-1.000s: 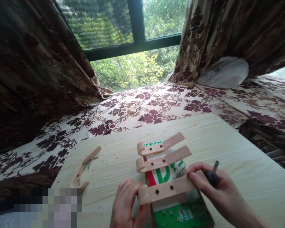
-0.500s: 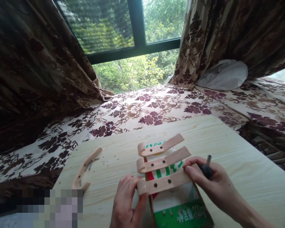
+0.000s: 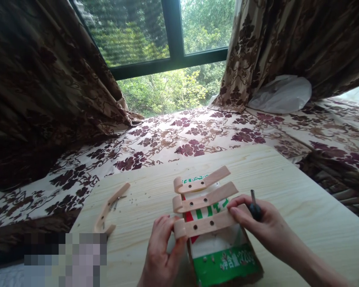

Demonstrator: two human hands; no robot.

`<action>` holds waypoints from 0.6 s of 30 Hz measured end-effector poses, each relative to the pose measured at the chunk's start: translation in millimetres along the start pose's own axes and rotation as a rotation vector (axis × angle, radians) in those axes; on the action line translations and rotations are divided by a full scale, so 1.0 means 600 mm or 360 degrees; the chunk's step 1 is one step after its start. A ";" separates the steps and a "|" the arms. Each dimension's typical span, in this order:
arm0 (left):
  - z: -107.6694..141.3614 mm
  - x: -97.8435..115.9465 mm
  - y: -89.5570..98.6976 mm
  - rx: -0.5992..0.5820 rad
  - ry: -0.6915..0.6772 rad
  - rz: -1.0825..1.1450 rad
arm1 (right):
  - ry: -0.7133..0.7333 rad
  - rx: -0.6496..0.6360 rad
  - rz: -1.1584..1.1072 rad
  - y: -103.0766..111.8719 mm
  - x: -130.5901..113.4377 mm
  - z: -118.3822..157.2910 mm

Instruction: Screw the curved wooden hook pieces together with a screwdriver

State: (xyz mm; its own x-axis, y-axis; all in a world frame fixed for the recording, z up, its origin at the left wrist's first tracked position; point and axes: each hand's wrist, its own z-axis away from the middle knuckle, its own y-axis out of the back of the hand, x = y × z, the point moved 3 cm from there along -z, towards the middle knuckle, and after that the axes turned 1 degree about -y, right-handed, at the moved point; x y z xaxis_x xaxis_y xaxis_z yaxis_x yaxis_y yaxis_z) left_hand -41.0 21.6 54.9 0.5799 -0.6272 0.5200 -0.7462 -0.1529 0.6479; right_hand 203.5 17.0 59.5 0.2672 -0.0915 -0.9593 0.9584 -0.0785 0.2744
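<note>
Three curved wooden hooks lie side by side across a printed cardboard piece (image 3: 203,275), each with two dark screws or holes in it. My left hand (image 3: 164,247) grips the curled end of the nearest wooden hook (image 3: 203,229). The fingers and thumb of my right hand (image 3: 257,217) pinch that hook's straight end. A short screwdriver (image 3: 255,209) with a dark handle is tucked in my right hand, its shaft pointing up. Beyond are the middle wooden hook (image 3: 214,200) and the far wooden hook (image 3: 211,181).
On the left of the pale wooden board (image 3: 302,199) rests another wooden hook (image 3: 106,213), with several screws (image 3: 115,202) by it. Small crumbs dot the board. Patterned cloth (image 3: 179,135) lies behind, with a white plastic bag (image 3: 283,95) on it.
The cardboard's near end, the nearest hook and both hands sit slightly higher in view. The right hand has shifted a little left; both hands keep hold of the hook.
</note>
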 end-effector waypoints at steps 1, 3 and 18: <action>-0.001 0.000 0.000 0.0007 -0.0002 0.0002 | 0.0004 -0.0007 0.0003 0.000 -0.002 0.000; -0.002 0.001 -0.001 0.0007 0.0007 0.0002 | 0.0010 -0.0018 0.0014 0.000 -0.008 0.000; -0.006 0.006 -0.002 0.0058 -0.0034 -0.0021 | 0.0081 -0.0054 0.0229 0.006 -0.028 -0.013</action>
State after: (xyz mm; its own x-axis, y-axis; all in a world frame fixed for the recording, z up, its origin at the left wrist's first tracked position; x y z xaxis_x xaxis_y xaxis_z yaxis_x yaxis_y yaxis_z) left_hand -36.7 22.3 58.2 0.5832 -0.6408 0.4993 -0.7501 -0.1889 0.6338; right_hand 203.1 25.8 76.0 0.4059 -0.0490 -0.9126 0.9124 -0.0347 0.4077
